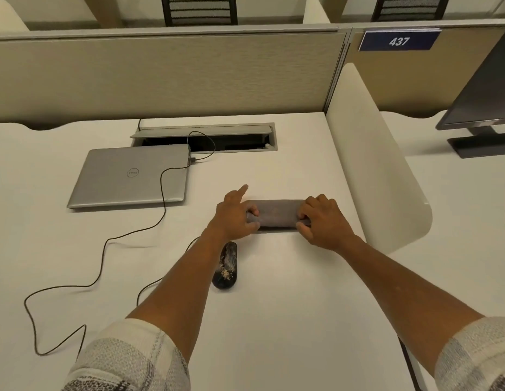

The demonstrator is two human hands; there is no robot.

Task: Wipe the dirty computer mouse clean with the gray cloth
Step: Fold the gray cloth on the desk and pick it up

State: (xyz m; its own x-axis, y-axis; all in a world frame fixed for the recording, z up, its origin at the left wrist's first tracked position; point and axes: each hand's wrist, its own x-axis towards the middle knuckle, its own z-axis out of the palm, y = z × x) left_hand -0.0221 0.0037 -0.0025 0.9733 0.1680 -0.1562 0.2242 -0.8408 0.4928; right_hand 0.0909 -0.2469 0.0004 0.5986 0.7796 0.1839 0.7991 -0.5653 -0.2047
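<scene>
A folded gray cloth (276, 214) lies flat on the white desk (273, 306), past the middle. My left hand (237, 215) pinches its left end, with the index finger sticking out. At the cloth's right end, my right hand (323, 221) grips with curled fingers. A black computer mouse (226, 266) sits nearer to me, just right of my left forearm. Pale crumbs and smears cover its top. Its cable runs under my left arm.
A closed silver laptop (131, 176) lies at the left with a dark cable (99, 266) looping across the desk. Behind it is an open cable hatch (206, 138). A white divider (375, 165) stands at the right, with a monitor (482, 103) beyond it.
</scene>
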